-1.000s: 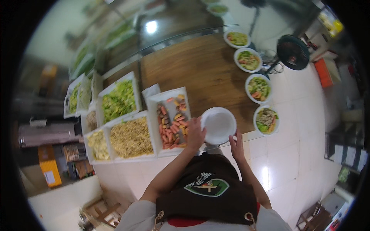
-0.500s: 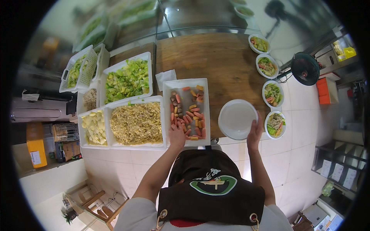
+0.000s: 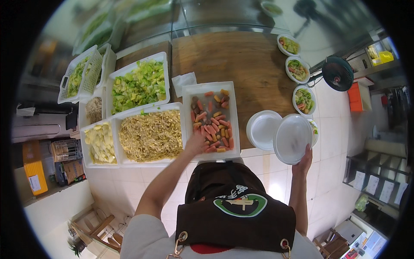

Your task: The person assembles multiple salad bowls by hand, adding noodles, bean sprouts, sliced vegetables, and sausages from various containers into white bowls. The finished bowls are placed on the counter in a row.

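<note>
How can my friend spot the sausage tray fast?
Find the wooden table, then its near edge. The white sausage tray sits right of the wide tray of pale strands, with the left hand over it. Unlike its neighbours, it holds pink, orange and brown pieces.

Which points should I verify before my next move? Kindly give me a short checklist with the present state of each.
1. Right hand holds the white bowl at its rim: ok.
2. No food shows in that bowl: ok.
3. Left hand is at the sausage tray: ok.
4. Left fingers hold a sausage piece: cannot tell, blurred.
5. Nearest filled bowl is fully visible: not ok, the held bowl hides much of it.
</note>
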A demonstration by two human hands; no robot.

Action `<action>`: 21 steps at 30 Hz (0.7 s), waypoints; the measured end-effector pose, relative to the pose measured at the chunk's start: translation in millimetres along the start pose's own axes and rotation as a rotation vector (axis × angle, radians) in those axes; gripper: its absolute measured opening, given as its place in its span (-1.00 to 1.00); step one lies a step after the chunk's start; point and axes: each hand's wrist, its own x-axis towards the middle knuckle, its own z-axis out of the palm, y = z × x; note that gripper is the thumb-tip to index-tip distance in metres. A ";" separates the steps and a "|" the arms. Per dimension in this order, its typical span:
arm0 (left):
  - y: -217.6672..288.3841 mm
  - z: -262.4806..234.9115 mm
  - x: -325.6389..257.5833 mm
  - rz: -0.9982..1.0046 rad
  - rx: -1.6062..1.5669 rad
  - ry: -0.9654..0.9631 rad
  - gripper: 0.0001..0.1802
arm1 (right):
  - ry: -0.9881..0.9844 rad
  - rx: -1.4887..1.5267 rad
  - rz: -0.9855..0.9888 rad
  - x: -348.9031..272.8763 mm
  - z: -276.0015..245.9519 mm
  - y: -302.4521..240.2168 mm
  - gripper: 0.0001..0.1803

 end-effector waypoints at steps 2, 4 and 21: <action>58.2 -10.0 -16.2 -0.080 0.353 -0.060 -0.54 | 0.064 0.012 0.007 1.3 -18.8 2.9 -0.46; 73.0 -16.6 -18.1 -0.275 0.304 -0.090 -0.53 | 0.084 0.005 0.017 0.7 -20.6 3.7 -0.46; 48.3 -90.0 21.4 -0.367 -0.406 0.268 -0.83 | -0.139 -0.010 0.008 7.4 -9.7 3.3 -0.45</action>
